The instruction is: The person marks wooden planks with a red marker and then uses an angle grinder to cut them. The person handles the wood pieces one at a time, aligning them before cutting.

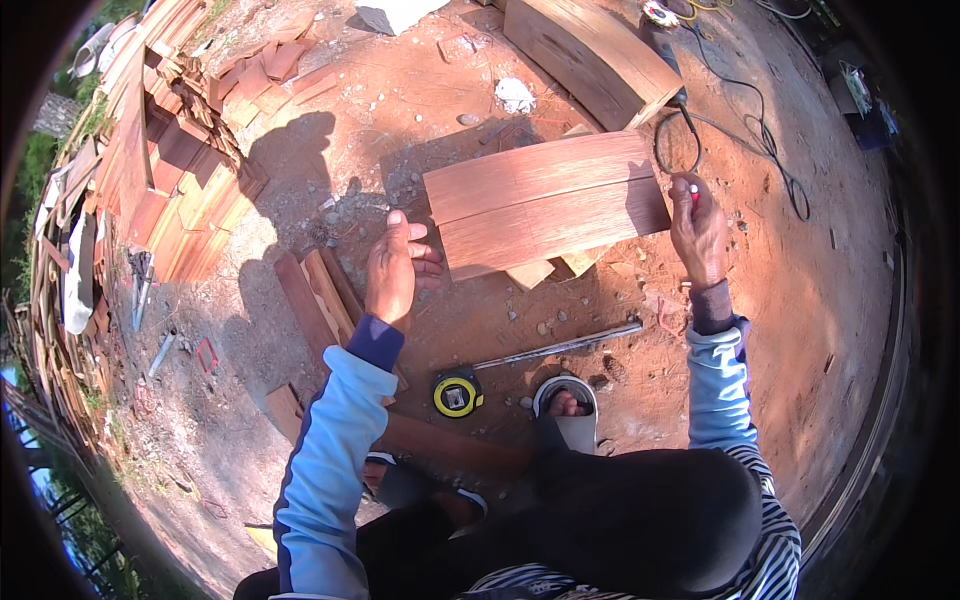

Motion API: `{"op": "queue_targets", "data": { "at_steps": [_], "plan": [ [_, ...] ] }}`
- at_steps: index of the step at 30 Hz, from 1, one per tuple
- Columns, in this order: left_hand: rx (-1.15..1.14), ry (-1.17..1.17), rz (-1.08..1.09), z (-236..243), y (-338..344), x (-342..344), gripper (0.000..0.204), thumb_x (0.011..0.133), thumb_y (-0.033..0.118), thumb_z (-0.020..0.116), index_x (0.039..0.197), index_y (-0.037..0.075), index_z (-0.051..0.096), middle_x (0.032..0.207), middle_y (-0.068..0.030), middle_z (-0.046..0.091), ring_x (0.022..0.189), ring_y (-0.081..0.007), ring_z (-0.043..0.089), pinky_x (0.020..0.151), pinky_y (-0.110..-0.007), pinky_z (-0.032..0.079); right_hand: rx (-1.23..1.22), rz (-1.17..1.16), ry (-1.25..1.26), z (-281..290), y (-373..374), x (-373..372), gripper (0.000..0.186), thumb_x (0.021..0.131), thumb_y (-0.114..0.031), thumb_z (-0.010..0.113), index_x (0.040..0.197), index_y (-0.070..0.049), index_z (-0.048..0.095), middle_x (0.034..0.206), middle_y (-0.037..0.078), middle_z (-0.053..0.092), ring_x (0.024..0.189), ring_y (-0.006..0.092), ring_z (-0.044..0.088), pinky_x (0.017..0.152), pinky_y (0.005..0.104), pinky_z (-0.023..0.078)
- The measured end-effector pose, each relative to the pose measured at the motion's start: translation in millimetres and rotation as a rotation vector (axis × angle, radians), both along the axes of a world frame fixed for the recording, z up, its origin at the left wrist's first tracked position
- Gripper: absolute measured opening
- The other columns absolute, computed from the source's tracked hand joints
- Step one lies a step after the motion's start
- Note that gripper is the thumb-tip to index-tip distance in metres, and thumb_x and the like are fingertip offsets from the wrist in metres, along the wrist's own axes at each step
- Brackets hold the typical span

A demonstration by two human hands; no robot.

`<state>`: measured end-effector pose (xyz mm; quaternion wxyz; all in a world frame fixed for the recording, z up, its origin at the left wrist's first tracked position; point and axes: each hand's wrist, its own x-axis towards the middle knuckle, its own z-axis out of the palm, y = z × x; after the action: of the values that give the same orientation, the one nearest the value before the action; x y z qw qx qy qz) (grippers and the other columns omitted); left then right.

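Two reddish-brown wooden boards (545,200) lie edge to edge in front of me, with a seam along their length. Pale wood offcuts (531,273) show beneath them. Beside their left end is my left hand (393,268), empty, its thumb raised and fingers stretched toward the edge. At the right end my right hand (700,235) is closed around a small, thin thing with a red and white tip (694,190); its kind is too small to make out. Nearer me a yellow and black tape measure (458,395) lies on the ground with its blade (560,346) pulled out.
Behind the boards sits a thick wooden beam (590,60), with a black cable (765,140) to its right. Wood strips (318,290) lie left of my left hand. Planks (190,215) are piled at the far left. My sandalled foot (568,402) is near the tape.
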<state>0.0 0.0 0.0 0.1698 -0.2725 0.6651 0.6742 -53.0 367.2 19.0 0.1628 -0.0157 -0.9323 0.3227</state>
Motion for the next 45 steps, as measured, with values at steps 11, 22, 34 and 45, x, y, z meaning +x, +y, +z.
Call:
{"op": "queue_targets", "data": {
  "at_steps": [11,22,34,45],
  "plan": [
    [-0.210,0.392,0.255,-25,60,-26,0.040,0.101,0.033,0.043,0.102,-0.004,0.057,0.091,-0.0110,0.062,0.084,-0.0152,0.055,0.077,-0.032,0.045,0.077,0.030,-0.056,1,-22,-30,0.030,0.090,-0.027,0.053,0.079,0.001,0.061,0.069,0.027,0.058,0.069,0.0447,0.059,0.058,0.0466,0.046],
    [-0.053,0.323,0.231,-23,58,-7,0.030,0.099,0.029,0.048,0.101,0.001,0.060,0.093,-0.0018,0.060,0.086,-0.0091,0.053,0.078,-0.028,0.044,-0.099,0.000,-0.136,-2,-18,-24,0.033,0.091,-0.027,0.056,0.078,0.003,0.062,0.063,0.025,0.053,0.055,0.0410,0.047,0.054,0.0413,0.042],
    [-0.022,0.295,0.232,-19,66,66,0.034,0.100,0.032,0.047,0.094,0.001,0.058,0.086,-0.0002,0.056,0.083,-0.0073,0.046,0.077,-0.025,0.040,-0.303,-0.116,-0.199,25,-25,74,0.037,0.095,-0.031,0.053,0.088,0.004,0.062,0.058,0.007,0.048,0.057,0.0124,0.044,0.053,0.0304,0.039],
    [0.056,0.360,0.285,7,49,1,0.029,0.100,0.027,0.047,0.098,0.001,0.059,0.089,-0.0007,0.059,0.083,-0.0075,0.049,0.077,-0.026,0.042,-0.323,0.013,-0.090,30,-25,-11,0.036,0.093,-0.027,0.056,0.073,0.003,0.058,0.052,0.006,0.042,0.051,0.0121,0.038,0.048,0.0330,0.036]
  ]
}}
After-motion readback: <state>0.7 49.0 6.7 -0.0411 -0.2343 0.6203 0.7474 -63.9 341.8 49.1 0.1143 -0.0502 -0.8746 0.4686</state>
